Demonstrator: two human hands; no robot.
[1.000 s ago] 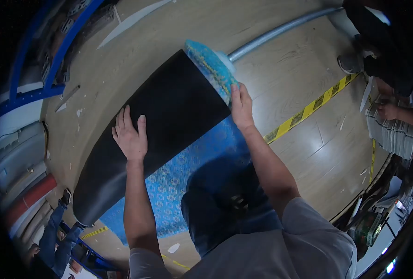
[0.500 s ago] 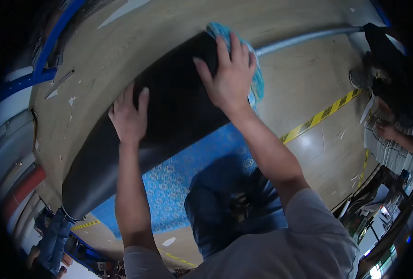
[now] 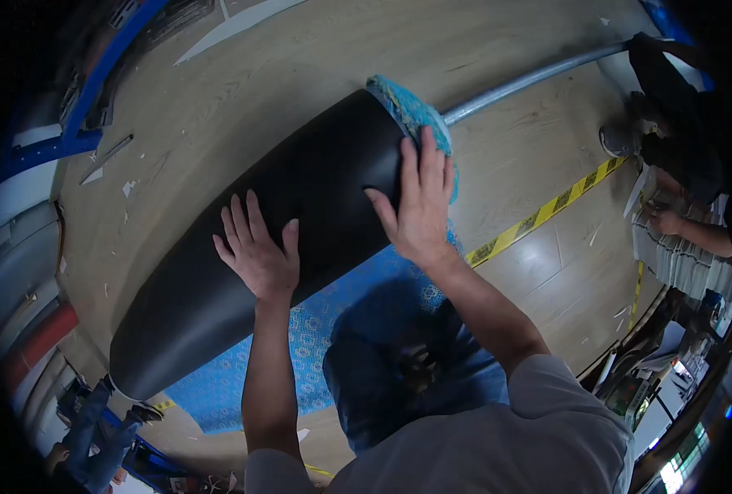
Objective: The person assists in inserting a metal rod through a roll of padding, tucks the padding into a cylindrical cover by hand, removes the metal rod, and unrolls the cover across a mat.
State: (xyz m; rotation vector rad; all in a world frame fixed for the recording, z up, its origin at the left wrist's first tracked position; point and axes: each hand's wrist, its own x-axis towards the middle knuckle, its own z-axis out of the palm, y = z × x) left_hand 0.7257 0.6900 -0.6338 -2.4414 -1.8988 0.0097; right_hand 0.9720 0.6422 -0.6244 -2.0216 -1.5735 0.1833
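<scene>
A large roll of smooth black sheet material [image 3: 333, 156] lies slantwise across the floor in front of me. Both palms rest on it with fingers spread: my left hand [image 3: 259, 253] near the middle of its length, my right hand [image 3: 422, 202] close to the right end. Crumpled blue patterned material [image 3: 411, 107] sticks out of that end, and my right fingertips reach its edge. A metal pipe [image 3: 522, 81] runs out from the roll's end toward the upper right. Flat blue patterned sheet [image 3: 308, 358] extends from under the roll toward my knees.
At the right, a person [image 3: 687, 148] is beside the pipe's far end, one hand by a stack of sheets [image 3: 687, 255]. Another person's legs [image 3: 94, 428] are by the roll's left end. Yellow-black tape [image 3: 547, 210] marks the wooden floor. Blue racking [image 3: 73, 115] stands upper left.
Both hands have moved down the view toward me, the left also to the right, staying flat on the roll. The whole view has shifted slightly, and the roll's right end appears lower.
</scene>
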